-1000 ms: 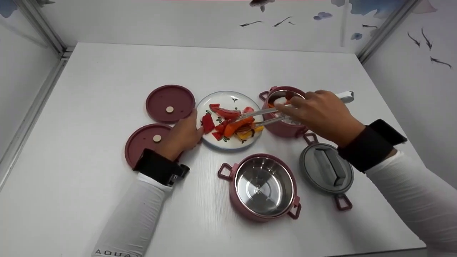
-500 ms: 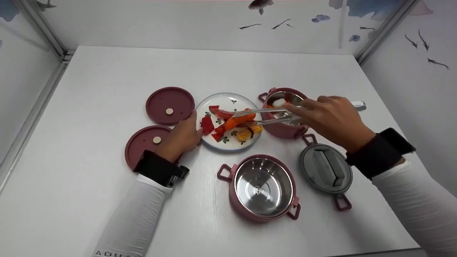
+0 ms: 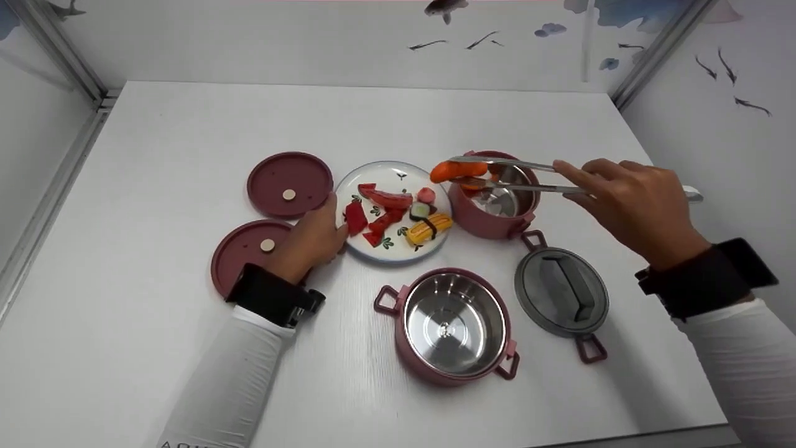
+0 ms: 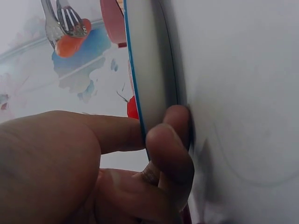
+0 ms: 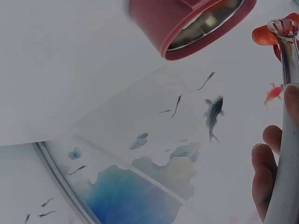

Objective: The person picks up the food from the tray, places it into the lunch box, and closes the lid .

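Observation:
My left hand (image 3: 320, 233) pinches the left rim of a white, blue-edged plate (image 3: 378, 175), thumb above and fingers beneath in the left wrist view. On the plate lie several red pieces, a yellow piece with a dark band (image 3: 429, 229), a small sushi-like roll (image 3: 420, 211) and a pink piece (image 3: 426, 195). My right hand (image 3: 640, 208) holds metal tongs (image 3: 528, 164) with pale handles and slotted ends. Between those ends is an orange food piece (image 3: 444, 171), raised over the gap between the plate and the far maroon pot (image 3: 488, 223). Something orange shows in that pot, partly hidden.
In front stands a second maroon pot (image 3: 404, 348) with a bare steel inside. A grey lid (image 3: 553, 292) with maroon handles lies to its right. Two round maroon lids (image 3: 289, 171) lie left of the plate, the nearer partly behind my left arm. Walls enclose the white table.
My right hand has moved right and the tongs have lifted the orange piece off the plate toward the far pot, uncovering the roll and pink piece. My left hand stays at the plate's rim.

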The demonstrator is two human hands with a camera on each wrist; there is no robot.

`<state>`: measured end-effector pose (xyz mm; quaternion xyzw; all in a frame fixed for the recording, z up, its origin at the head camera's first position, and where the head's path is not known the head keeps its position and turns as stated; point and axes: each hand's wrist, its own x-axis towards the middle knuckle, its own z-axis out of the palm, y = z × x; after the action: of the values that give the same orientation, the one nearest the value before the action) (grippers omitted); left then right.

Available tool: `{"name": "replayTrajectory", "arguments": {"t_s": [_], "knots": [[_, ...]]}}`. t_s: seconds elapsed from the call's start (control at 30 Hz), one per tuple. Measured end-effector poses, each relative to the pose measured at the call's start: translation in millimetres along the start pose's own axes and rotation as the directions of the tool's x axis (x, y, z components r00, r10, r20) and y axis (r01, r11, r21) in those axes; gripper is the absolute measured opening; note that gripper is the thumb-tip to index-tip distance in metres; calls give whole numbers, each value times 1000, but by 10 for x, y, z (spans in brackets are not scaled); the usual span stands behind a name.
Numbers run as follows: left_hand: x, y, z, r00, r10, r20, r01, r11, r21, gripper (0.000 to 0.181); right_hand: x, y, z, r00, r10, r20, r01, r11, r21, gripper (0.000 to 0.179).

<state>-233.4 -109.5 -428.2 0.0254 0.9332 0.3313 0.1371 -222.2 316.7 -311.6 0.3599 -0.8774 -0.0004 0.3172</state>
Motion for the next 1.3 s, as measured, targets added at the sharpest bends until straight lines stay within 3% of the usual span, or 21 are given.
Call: {"name": "replayTrajectory", "arguments": {"t_s": [0.13,0.33,0.53,0.77,1.0,1.3], "knots": [[-14,-11,-1,1000,-14,-2,14,1000,-16,75,-128,111,-6,999,42,0,-42,999,3,54],[-30,-31,-3,999,-47,22,47,999,-12,76,-251,186,18,992,78,104,-73,996,-48,52],[-57,-81,-11,1000,-26,0,26,1000,-5,75,-234,203,84,979,85,183,-74,995,-69,53],[-68,-110,8,998,-52,29,53,997,-52,76,-184,182,131,968,84,235,-69,995,-72,51],[-69,-78,-8,998,-51,48,53,998,-45,76,-159,167,118,951,120,286,-99,991,-85,46],[-15,30,-20,1000,-12,14,12,1000,1,75,-166,187,-7,936,175,304,-164,984,-63,49]]}}
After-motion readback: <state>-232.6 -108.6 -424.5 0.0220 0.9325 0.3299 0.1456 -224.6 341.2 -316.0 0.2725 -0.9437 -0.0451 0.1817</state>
